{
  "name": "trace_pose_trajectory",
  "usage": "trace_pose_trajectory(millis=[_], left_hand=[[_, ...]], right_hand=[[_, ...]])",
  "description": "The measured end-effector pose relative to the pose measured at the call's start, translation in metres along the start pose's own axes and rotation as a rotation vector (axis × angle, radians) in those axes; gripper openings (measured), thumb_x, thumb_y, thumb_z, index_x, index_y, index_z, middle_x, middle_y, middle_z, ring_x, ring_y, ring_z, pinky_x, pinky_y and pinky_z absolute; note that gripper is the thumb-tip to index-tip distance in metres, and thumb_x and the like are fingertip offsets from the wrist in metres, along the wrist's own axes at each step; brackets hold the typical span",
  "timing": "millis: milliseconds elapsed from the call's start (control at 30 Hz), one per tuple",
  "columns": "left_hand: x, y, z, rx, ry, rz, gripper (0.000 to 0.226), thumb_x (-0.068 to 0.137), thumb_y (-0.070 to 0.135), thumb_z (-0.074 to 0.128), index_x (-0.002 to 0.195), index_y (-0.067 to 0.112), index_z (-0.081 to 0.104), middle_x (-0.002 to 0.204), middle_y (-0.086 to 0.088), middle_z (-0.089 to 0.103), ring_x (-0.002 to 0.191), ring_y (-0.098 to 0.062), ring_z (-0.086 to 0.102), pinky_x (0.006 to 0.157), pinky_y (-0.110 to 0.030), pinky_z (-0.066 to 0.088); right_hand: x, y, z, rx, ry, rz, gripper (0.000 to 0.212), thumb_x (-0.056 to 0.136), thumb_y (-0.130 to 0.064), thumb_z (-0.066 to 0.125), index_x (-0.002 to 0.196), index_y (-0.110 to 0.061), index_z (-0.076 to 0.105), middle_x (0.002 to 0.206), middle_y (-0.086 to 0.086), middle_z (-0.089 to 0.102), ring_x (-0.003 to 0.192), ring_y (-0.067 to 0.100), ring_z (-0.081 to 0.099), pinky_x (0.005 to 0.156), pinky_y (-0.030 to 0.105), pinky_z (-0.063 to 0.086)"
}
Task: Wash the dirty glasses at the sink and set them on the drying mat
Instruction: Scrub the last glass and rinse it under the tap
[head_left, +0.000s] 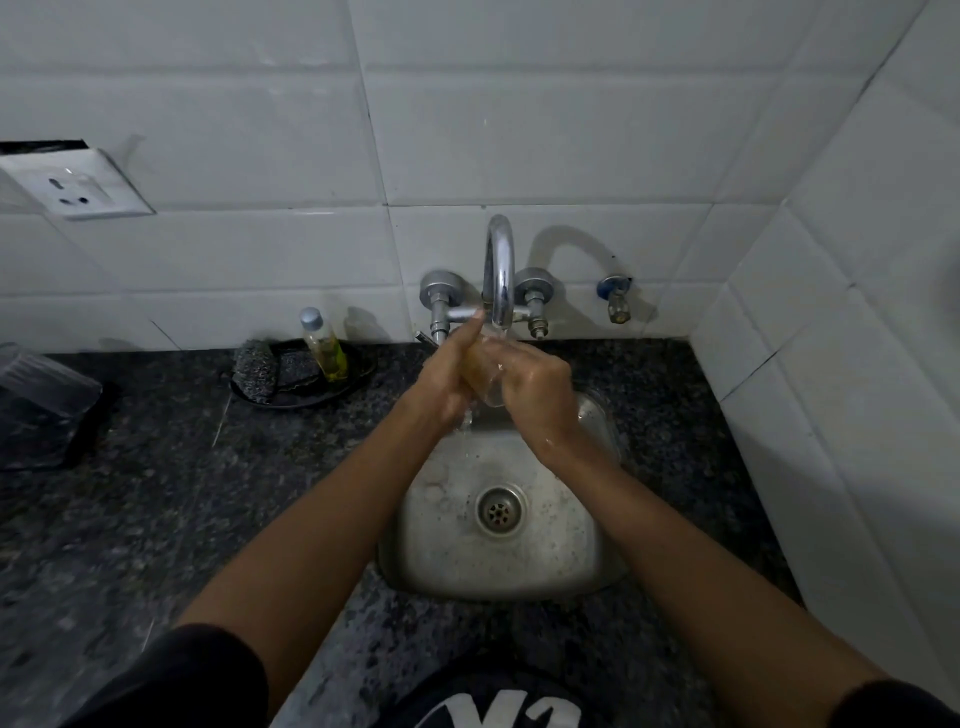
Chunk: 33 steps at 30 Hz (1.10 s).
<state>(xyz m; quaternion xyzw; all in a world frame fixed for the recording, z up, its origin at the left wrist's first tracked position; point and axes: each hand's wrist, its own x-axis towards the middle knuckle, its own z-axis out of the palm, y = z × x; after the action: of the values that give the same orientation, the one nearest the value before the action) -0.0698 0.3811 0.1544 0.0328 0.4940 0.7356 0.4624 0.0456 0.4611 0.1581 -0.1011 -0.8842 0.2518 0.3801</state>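
Observation:
A clear drinking glass (485, 375) sits between both hands under the chrome tap (498, 270), above the steel sink (452, 540). Water runs from the spout onto the glass and drips off below it. My left hand (449, 379) presses along the glass's left side with its fingers stretched up toward the spout. My right hand (535, 387) curls round the glass from the right. Most of the glass is hidden by the fingers.
A black dish (358, 376) on the dark granite counter (156, 519) holds a steel scrubber (253, 370), a dark sponge and a bottle of yellow soap (324, 345). A dark mat with a clear container (36, 395) lies far left. A wall socket (78, 189) and blue valve (614, 296) are on the tiles.

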Motion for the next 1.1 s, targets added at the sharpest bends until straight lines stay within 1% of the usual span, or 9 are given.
trace_pose_trajectory(millis=[100,167,267,433,600,700,767,933,1100], left_hand=[[-0.005,-0.004,0.001,-0.074,-0.028,0.026,0.051,0.111,0.051,0.041,0.111,0.010,0.072,0.106,-0.011,0.074,0.103,-0.026,0.069,0.096,-0.042,0.053],[-0.008,-0.004,0.006,-0.065,-0.042,-0.036,0.057,0.112,0.051,0.034,0.101,0.010,0.072,0.096,-0.010,0.074,0.094,-0.024,0.070,0.088,-0.040,0.056],[-0.005,0.000,0.008,0.054,-0.030,-0.091,0.043,0.110,0.044,0.048,0.086,0.014,0.069,0.078,-0.003,0.068,0.072,-0.017,0.068,0.064,-0.030,0.057],[-0.005,-0.004,0.002,-0.050,-0.014,-0.029,0.031,0.108,0.030,0.046,0.099,0.011,0.070,0.091,-0.006,0.072,0.082,-0.019,0.069,0.076,-0.036,0.055],[-0.001,-0.010,0.005,0.007,0.038,-0.094,0.042,0.106,0.046,0.054,0.080,0.016,0.068,0.076,-0.002,0.063,0.070,-0.017,0.064,0.061,-0.031,0.055],[0.006,-0.013,-0.003,-0.015,0.057,-0.043,0.031,0.100,0.043,0.067,0.096,0.012,0.073,0.093,-0.008,0.068,0.082,-0.021,0.070,0.070,-0.036,0.058],[0.003,-0.016,-0.004,-0.072,0.023,-0.008,0.028,0.105,0.034,0.057,0.102,0.010,0.071,0.094,-0.008,0.070,0.084,-0.021,0.069,0.076,-0.037,0.057],[0.001,-0.019,-0.004,-0.165,0.010,-0.028,0.025,0.098,0.030,0.053,0.085,0.013,0.066,0.086,-0.007,0.063,0.080,-0.021,0.061,0.077,-0.038,0.050],[0.003,-0.017,-0.005,-0.239,-0.022,0.003,0.034,0.097,0.028,0.051,0.070,0.014,0.065,0.081,-0.007,0.061,0.075,-0.021,0.062,0.078,-0.039,0.051]], right_hand=[[0.005,0.000,0.004,0.107,0.067,0.255,0.014,0.095,-0.001,0.068,0.093,-0.007,0.080,0.074,-0.005,0.072,0.064,0.003,0.065,0.061,0.027,0.057],[0.006,0.000,0.002,0.101,0.051,0.204,0.017,0.094,0.002,0.068,0.103,-0.005,0.081,0.091,0.005,0.079,0.081,0.010,0.074,0.077,0.028,0.063],[0.001,0.007,0.002,-0.010,-0.043,-0.059,0.029,0.090,0.005,0.075,0.118,0.001,0.076,0.118,0.017,0.077,0.109,0.024,0.075,0.099,0.031,0.058],[0.003,0.002,0.001,0.093,0.043,0.200,0.024,0.095,-0.002,0.069,0.116,-0.008,0.079,0.106,0.007,0.080,0.093,0.014,0.076,0.084,0.029,0.062],[0.000,0.005,-0.001,-0.060,-0.113,-0.134,0.031,0.087,0.005,0.077,0.117,0.001,0.076,0.116,0.018,0.077,0.108,0.027,0.075,0.098,0.034,0.060],[0.000,0.004,0.000,0.011,-0.063,0.058,0.015,0.094,-0.005,0.072,0.108,-0.004,0.079,0.104,0.011,0.079,0.095,0.022,0.077,0.087,0.031,0.062],[0.003,0.005,0.001,0.027,-0.029,0.178,0.012,0.097,-0.007,0.067,0.098,-0.007,0.080,0.088,0.007,0.078,0.078,0.020,0.073,0.074,0.038,0.062],[0.004,0.006,-0.004,-0.101,-0.179,0.125,0.020,0.101,-0.016,0.066,0.113,-0.007,0.079,0.098,0.013,0.078,0.084,0.030,0.076,0.074,0.041,0.063],[0.004,0.007,-0.001,-0.071,-0.184,0.330,0.022,0.103,-0.023,0.065,0.094,-0.008,0.078,0.077,0.008,0.075,0.066,0.022,0.070,0.062,0.036,0.057]])
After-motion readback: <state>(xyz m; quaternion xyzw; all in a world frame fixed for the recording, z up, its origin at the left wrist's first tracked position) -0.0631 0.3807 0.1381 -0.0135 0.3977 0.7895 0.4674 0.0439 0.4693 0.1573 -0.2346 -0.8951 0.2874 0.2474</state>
